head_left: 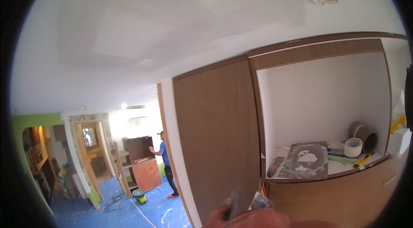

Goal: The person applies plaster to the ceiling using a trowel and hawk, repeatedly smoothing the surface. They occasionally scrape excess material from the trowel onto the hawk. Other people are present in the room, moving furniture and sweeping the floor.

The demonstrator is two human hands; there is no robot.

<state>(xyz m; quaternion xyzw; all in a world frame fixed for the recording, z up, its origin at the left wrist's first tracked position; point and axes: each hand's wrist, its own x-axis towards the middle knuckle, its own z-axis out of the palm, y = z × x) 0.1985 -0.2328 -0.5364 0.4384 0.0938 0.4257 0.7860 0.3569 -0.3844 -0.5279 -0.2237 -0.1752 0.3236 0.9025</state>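
Observation:
My left hand (218, 215) is at the lower edge, its fingers closed around a thin grey flat blade (234, 203) that points upward. Close beside it on the right, partly cut off by the frame, is my right hand (269, 218), curled low. A grey scraper smeared with white putty (260, 201) sticks up above it; its handle is hidden, and the grip seems to be on it. Both hands are in front of the brown cabinet door (215, 133). To their right, a dark board (316, 172) with a dab of white putty lies on the niche shelf.
The niche shelf also bears a roll of white tape (353, 147), a brown cylinder (364, 136), a yellow-handled cutter (363, 160) and a dark tool (275, 167). Far left, a person in blue (163, 152) stands by a cabinet (146, 174), near a bucket (139, 196) on blue sheeting (120, 215).

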